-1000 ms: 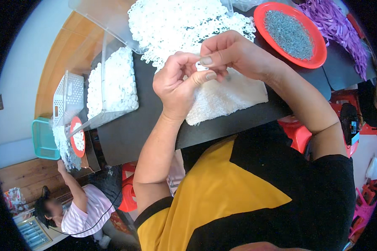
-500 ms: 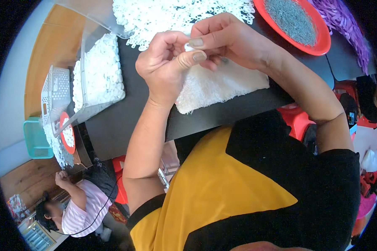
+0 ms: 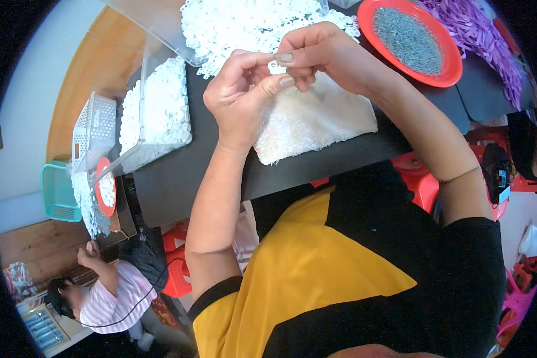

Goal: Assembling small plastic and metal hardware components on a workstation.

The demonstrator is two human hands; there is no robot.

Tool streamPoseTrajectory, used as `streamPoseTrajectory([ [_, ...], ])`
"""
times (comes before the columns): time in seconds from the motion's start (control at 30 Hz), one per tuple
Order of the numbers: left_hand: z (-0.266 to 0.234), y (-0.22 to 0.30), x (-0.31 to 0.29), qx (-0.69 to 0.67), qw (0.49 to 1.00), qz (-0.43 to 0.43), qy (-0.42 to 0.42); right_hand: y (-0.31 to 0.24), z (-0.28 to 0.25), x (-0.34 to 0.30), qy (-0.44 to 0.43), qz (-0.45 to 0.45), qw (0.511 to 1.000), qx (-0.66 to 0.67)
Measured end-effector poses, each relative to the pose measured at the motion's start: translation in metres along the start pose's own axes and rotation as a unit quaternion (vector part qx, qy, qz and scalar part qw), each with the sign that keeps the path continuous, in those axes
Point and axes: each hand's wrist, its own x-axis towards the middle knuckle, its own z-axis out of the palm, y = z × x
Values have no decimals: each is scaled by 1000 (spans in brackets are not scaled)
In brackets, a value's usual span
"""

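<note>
Two-handed fingertip work above the worktop (image 3: 179, 182). Your left hand (image 3: 240, 98) has its thumb and bent forefinger closed on a small white piece (image 3: 274, 68); your right hand (image 3: 331, 56) pinches the same piece at its upper right edge. The piece thus lies between the two sets of fingertips, lifted clear of the pale cloth (image 3: 322, 119) spread just below your hands. Whether the right fingers conceal a second small part cannot be told.

Beyond your hands lies a heap of similar white pieces (image 3: 244, 27); to their left stands a clear bin (image 3: 142, 122) filled with white pieces. To the right of your right hand, a red plate (image 3: 453, 76) carries a mass of thin grey metal parts (image 3: 406, 42), with purple strips (image 3: 477, 36) farther right.

The step in hand appears to be close manipulation of a single piece, both hands engaged. The next move, by judgement, calls for a steady left pinch as support, with small, controlled pressure from your right thumb and forefinger, and the piece's face kept visible between the thumbs.
</note>
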Motion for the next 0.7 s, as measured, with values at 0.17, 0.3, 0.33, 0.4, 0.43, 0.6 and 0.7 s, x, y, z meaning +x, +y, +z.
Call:
streamPoseTrajectory([
  [0.17,2,1,0,29,999,20,20,-5,-7,1,-41,17,999,-12],
  [0.3,4,2,-3,24,999,0,25,-3,1,-2,-1,17,1000,-13],
  [0.33,4,1,-4,31,999,-5,27,-2,2,-1,-1,17,1000,-13],
  [0.4,6,3,-4,40,999,-11,29,1,1,1,-10,1,1000,-29],
  [0.43,7,5,-4,10,999,-32,39,1,1,2,-10,1,1000,-28],
  [0.6,-14,44,6,-44,992,-60,104,-8,2,4,8,-21,1000,-19],
  [0.7,-40,92,23,108,980,48,159,0,-19,11,117,62,988,74],
])
